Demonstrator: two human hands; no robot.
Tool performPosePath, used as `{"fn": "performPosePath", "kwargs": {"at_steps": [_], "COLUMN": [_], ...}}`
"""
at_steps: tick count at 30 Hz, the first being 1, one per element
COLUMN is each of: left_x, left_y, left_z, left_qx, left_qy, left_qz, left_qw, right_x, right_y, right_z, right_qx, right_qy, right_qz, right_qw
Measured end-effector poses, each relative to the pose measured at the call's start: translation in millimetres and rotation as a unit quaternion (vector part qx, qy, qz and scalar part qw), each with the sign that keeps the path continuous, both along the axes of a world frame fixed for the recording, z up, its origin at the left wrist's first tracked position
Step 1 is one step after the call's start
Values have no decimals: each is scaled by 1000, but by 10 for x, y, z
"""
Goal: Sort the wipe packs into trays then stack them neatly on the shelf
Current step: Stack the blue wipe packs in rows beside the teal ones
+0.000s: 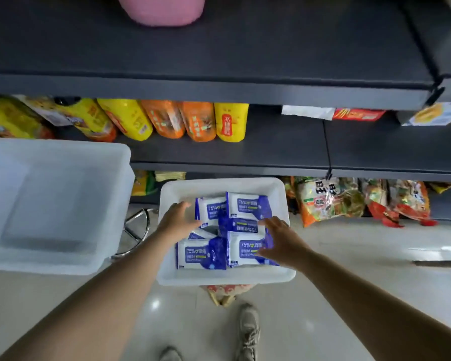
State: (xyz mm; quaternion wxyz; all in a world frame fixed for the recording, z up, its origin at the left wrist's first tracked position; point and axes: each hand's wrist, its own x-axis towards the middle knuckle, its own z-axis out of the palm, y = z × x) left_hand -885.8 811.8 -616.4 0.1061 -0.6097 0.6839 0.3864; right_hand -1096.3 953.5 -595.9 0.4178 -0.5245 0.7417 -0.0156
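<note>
A white tray (220, 185) stands in front of me below the shelves, holding several blue-and-white wipe packs (202, 254). My left hand (177, 220) reaches into the tray's left side, fingers spread, touching a pack at the back left (212, 208). My right hand (280, 239) lies with fingers spread on the front right pack (245, 250). Neither hand is closed around a pack. A second, larger translucent tray (63, 152) sits empty to the left.
Dark shelves (219, 92) run across the top; the middle shelf (271, 152) carries yellow and orange bags on its left. Snack bags (331, 201) fill the bottom shelf at right. A pink object (162, 9) stands on the upper shelf. A chrome stool base (138, 225) is between the trays.
</note>
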Motion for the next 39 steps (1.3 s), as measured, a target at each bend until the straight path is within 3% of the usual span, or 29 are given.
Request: {"fn": "performPosePath", "kwargs": {"at_steps": [5,11,19,26,39], "left_x": [-204,-361,-415,-403,-174], "left_y": [-172,-320,-346,-345,-197], "left_z": [-468,-752,-880,-915,-818], "left_qx": [-20,-11,6,80,116], "left_qy": [4,-3,-23,16,74], "left_qz": [16,20,55,120,225], "left_qw": [1000,1000,998,989,964], "right_x": [1,-46,-68,-122,-121], "right_y": [-29,-78,-199,-272,-266], "right_z": [-553,-826,-888,-901,-761], "right_qx": [24,30,88,139,101], "right_qy": [-39,-15,-4,-20,-28], "right_qz": [9,32,79,144,102], "right_qw": [999,999,993,980,989]}}
